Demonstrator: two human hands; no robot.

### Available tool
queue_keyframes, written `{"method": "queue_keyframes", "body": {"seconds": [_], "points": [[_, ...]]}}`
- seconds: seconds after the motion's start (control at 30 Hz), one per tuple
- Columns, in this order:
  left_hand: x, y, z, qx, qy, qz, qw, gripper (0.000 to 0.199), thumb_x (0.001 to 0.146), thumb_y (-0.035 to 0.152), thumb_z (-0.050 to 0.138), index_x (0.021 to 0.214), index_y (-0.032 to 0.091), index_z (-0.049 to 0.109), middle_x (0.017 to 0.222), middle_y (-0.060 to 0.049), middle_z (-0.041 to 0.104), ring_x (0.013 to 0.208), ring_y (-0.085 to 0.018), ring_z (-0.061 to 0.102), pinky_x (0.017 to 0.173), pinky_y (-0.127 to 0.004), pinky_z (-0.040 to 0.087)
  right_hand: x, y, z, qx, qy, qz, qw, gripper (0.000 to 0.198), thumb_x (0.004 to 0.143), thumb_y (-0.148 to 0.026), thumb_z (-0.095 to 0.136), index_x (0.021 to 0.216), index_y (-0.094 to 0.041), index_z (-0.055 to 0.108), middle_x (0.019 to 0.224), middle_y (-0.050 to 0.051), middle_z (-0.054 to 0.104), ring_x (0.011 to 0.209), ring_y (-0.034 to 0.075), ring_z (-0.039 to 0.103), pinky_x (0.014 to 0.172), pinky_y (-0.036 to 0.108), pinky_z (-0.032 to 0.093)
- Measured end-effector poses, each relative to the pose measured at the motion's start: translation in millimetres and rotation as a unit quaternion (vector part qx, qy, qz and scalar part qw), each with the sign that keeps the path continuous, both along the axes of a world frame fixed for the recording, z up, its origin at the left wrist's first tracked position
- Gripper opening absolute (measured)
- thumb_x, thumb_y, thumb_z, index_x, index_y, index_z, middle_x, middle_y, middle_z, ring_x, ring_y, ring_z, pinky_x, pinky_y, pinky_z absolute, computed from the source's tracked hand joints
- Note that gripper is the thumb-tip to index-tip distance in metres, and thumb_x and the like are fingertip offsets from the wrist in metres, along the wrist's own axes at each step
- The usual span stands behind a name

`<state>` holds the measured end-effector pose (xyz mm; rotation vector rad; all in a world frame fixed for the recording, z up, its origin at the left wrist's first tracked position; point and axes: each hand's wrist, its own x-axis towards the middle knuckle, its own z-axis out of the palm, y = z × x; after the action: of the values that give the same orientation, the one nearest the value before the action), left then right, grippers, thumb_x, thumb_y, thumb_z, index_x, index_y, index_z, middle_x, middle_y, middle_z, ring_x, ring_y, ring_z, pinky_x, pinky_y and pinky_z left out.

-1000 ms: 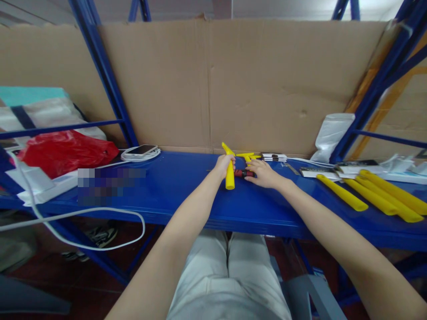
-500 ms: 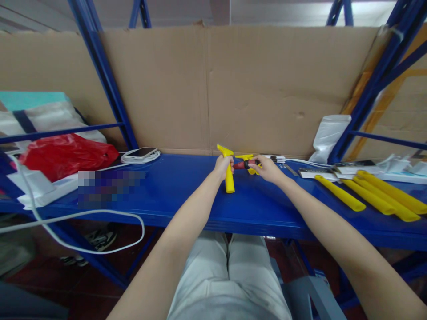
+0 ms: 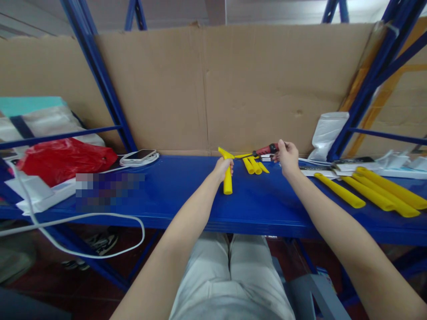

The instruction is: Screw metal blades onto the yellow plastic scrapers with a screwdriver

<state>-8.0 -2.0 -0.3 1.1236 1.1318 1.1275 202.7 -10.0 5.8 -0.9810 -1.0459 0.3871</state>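
Note:
My left hand [image 3: 223,169] is closed around a yellow T-shaped plastic handle [image 3: 227,184], holding it upright over the blue table with its wider head at the top. In my right hand [image 3: 287,157] is a screwdriver [image 3: 265,150] with a red and black handle. Its thin dark shaft points left, towards the head of the yellow handle, and the fingers hide where the tip ends. Behind and between the hands, several smaller yellow pieces [image 3: 256,166] lie on the table.
Several long yellow tubes [image 3: 340,191] lie at the right of the blue table [image 3: 187,191]. A phone [image 3: 142,154] rests on a coiled white cable at the back left. The red plastic bag [image 3: 66,160] sits further left. Cardboard [image 3: 160,89] stands along the back.
My right hand has drawn the screwdriver right and slightly upward, away from my left hand. The small yellow pieces behind are now uncovered. My left hand stays nearly in place.

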Motion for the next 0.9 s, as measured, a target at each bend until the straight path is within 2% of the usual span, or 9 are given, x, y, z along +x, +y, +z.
{"method": "queue_keyframes", "body": {"seconds": [0.23,0.5,0.67,0.9], "points": [[-0.6,1.0,-2.5,0.002,0.025,-0.034,0.999,0.022,0.067,0.002,0.047,0.071,0.021,0.038,0.041,0.008,0.038,0.031,-0.008,0.035,0.04,-0.02,0.027,-0.7,0.0,-0.3,0.006,0.019,-0.011,1.0,0.05,0.074,-0.071,0.06,0.079,-0.024,0.044,0.05,-0.007,0.05,0.038,0.012,0.048,0.034,0.025,0.032],[-0.5,1.0,-2.5,0.004,0.021,-0.039,0.999,0.022,0.068,0.002,0.046,0.072,0.022,0.037,0.04,0.009,0.038,0.03,-0.008,0.035,0.039,-0.02,0.027,0.4,2.1,-1.7,-0.005,0.015,-0.023,1.0,0.045,0.078,-0.067,0.058,0.08,-0.024,0.044,0.048,-0.007,0.048,0.039,0.013,0.049,0.036,0.025,0.032],[-1.6,2.7,-2.2,0.005,0.017,-0.036,0.999,0.022,0.067,0.002,0.046,0.072,0.022,0.038,0.04,0.009,0.036,0.029,-0.008,0.035,0.038,-0.02,0.027,2.2,2.6,-2.7,0.007,-0.016,-0.007,1.0,0.041,0.079,-0.063,0.057,0.082,-0.024,0.046,0.046,-0.009,0.044,0.039,0.014,0.047,0.037,0.025,0.033],[-2.4,2.3,-2.3,0.018,0.012,-0.046,0.999,0.024,0.065,0.003,0.048,0.073,0.022,0.036,0.042,0.01,0.036,0.03,-0.008,0.033,0.038,-0.019,0.027,2.3,-1.0,0.8,-0.039,-0.033,-0.041,0.998,0.028,0.084,-0.05,0.049,0.089,-0.023,0.049,0.057,-0.005,0.048,0.045,0.015,0.048,0.044,0.028,0.037]]}}
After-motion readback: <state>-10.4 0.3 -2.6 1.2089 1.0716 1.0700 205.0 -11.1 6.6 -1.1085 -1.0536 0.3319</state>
